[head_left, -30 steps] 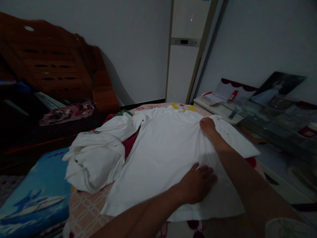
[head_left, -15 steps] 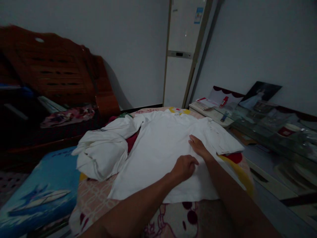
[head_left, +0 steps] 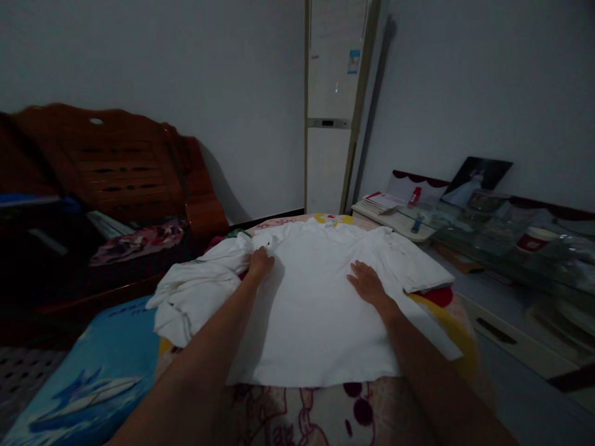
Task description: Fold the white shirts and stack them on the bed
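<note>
White shirt [head_left: 316, 303] runs 12-to-6, body at 3 o'clock from left hand [head_left: 261, 264], fingers curled, can't tell if gripping; right hand [head_left: 368, 284] on it, fingers slightly apart.

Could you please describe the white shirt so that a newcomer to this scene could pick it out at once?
Start from the tall white unit in the corner, then come forward to the patterned cloth. The white shirt lies on that cloth, with the right hand over it. Unlike the crumpled white garment on its left, it is spread out nearly flat.
</note>
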`<state>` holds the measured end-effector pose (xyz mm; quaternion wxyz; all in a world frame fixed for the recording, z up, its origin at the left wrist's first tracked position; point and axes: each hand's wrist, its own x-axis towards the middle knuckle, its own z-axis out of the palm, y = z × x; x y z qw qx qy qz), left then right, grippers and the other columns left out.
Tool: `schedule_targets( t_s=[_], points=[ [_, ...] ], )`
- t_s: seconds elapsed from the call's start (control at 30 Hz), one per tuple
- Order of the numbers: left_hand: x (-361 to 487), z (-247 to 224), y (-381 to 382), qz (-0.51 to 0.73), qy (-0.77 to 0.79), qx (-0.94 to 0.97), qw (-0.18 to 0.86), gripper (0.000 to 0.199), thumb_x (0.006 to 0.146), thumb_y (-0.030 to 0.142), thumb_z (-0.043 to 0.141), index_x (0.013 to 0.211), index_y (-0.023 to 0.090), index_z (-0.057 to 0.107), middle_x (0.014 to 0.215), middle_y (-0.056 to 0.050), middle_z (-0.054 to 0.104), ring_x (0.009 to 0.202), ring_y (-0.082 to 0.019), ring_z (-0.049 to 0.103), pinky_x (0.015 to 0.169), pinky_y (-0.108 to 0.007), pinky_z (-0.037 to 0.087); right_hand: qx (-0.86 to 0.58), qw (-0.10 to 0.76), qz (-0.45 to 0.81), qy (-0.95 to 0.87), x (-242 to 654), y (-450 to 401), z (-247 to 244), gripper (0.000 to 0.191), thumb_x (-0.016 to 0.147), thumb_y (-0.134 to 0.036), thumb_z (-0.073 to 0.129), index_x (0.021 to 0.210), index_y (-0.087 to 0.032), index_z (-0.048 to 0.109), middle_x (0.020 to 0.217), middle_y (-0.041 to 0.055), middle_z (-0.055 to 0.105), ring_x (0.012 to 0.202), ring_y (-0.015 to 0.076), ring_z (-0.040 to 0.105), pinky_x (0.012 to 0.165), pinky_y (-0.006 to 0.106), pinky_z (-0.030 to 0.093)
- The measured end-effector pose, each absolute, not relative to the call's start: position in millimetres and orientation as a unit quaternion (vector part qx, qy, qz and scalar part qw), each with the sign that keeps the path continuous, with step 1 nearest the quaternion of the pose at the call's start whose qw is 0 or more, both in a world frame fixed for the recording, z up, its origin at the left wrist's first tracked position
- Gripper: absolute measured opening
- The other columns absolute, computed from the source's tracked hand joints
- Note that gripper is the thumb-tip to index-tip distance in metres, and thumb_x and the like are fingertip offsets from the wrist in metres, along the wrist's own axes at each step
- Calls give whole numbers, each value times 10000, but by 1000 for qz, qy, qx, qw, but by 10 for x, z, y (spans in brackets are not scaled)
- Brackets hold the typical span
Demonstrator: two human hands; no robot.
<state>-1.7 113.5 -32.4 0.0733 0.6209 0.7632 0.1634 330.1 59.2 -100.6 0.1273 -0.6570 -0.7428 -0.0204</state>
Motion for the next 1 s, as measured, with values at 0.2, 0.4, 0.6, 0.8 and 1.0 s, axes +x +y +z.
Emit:
schedule_targets(
  t_s=[0.2,0.4,0.6,0.8,1.0],
  points=[
    [-46,-349,1436,159,769,615,81,353,880,301,519,1132,76,620,1202,-183,650,1144,-277,596,900,-292,439,-644,160,-37,-747,3349,625,-1097,451,949,-354,485,1359,-175,544,1463,145,466,1374,278,410,1137,439,310],
    [-29,-411,1606,152,789,593,54,363,878,309,548,1147,72,601,1159,-228,654,1099,-318,622,804,-330,472,-614,211,-64,-758,3397,647,-1180,456,954,-401,472,1346,-187,559,1408,145,532,1330,284,467,1117,478,339],
    [-186,-487,1637,129,794,594,-23,299,920,168,414,1148,22,541,1093,-259,660,1048,-314,641,839,-380,484,-620,153,-65,-766,3354,518,-1063,491,967,-440,434,1387,-200,520,1475,124,458,1376,286,402,1134,472,303],
    [-165,-463,1621,115,780,614,-35,320,926,135,348,1158,11,530,1059,-265,660,1023,-321,649,841,-408,489,-629,114,-49,-768,3304,447,-966,540,969,-463,417,1430,-187,470,1505,140,409,1398,307,362,1141,493,270],
    [-116,-386,1295,183,737,645,-82,529,866,212,502,1364,53,420,1346,-245,500,1209,-322,532,983,-397,435,-609,133,-50,-781,3290,437,-938,587,968,-510,388,1468,-204,411,1550,133,326,1429,308,298,1148,510,238]
  ],
)
